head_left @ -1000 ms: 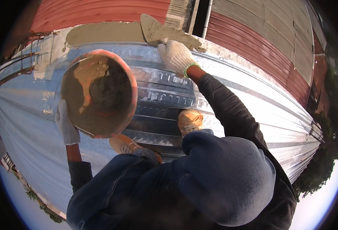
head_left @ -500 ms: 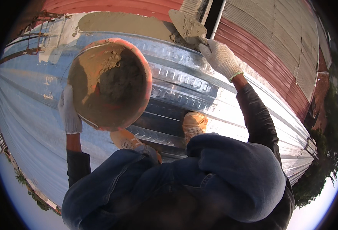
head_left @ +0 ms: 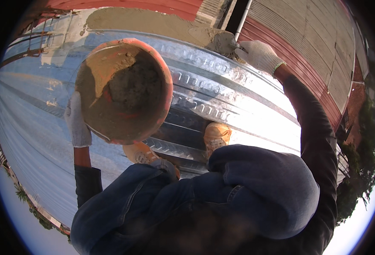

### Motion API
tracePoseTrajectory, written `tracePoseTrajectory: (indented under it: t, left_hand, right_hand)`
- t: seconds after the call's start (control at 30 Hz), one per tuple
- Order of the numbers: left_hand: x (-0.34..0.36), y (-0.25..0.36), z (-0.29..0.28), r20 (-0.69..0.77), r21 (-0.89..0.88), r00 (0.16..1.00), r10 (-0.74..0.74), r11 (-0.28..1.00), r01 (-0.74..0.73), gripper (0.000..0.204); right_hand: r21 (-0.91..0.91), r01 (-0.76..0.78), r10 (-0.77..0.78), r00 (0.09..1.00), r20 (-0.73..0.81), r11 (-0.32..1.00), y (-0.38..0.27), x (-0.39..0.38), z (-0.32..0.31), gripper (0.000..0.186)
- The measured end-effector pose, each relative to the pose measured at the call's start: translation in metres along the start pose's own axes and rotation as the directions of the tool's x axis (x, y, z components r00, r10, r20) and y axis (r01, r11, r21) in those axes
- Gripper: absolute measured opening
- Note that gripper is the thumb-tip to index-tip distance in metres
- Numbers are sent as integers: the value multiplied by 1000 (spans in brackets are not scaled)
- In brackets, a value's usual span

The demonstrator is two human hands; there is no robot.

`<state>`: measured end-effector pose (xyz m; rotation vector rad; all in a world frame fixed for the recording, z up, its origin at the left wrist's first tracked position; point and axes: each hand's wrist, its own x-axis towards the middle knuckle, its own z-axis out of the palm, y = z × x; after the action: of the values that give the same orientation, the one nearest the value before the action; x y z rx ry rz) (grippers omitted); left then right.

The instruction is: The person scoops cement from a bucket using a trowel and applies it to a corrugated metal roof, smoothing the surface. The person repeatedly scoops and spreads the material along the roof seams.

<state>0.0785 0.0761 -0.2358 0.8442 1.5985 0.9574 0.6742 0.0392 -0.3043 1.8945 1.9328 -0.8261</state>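
My gloved left hand [head_left: 77, 123] grips the left rim of an orange bucket [head_left: 167, 80], which tilts so that its inside shows. Grey wet mortar [head_left: 134, 87] lies in the bucket and coats its wall. At the upper right, my gloved right hand [head_left: 260, 56] is closed round the handle end of a trowel [head_left: 215, 39]. The mortar-covered blade lies flat against the right end of a smeared mortar strip [head_left: 140, 23], and its outline blends into the strip. The handle itself is mostly hidden by my fingers.
Shiny ribbed metal sheeting [head_left: 196, 87] lies beneath my orange shoes [head_left: 217, 135]. Beyond the mortar strip are red sheeting [head_left: 264, 36] and a grey corrugated roof [head_left: 298, 38]. A white pipe [head_left: 243, 19] stands at the top, and rusty bars [head_left: 28, 53] jut in at the left.
My right hand has moved right and slightly down; the trowel blade has flattened onto the mortar strip. My left hand still grips the bucket, which appears slightly shifted.
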Motion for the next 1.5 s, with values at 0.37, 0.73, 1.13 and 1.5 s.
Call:
tracePoseTrajectory:
  t: [0.37, 0.73, 1.13, 1.5]
  left_hand:
    - [-17, 19, 31, 61, -57, 997, -38, 998, 41, 41]
    - [-26, 32, 33, 89, 144, 995, 33, 989, -46, 48]
    - [-64, 78, 75, 294, 222, 956, 3, 973, -71, 39]
    - [-110, 93, 145, 483, 452, 765, 426, 627, -634, 34]
  right_hand:
    - [97, -117, 123, 991, -54, 988, 90, -55, 39, 50]
    - [270, -193, 317, 760, -567, 943, 58, -98, 145, 36]
    - [88, 107, 5, 607, -795, 990, -16, -126, 68, 23]
    - [-235, 342, -399, 874, -276, 910, -156, -135, -47, 23]
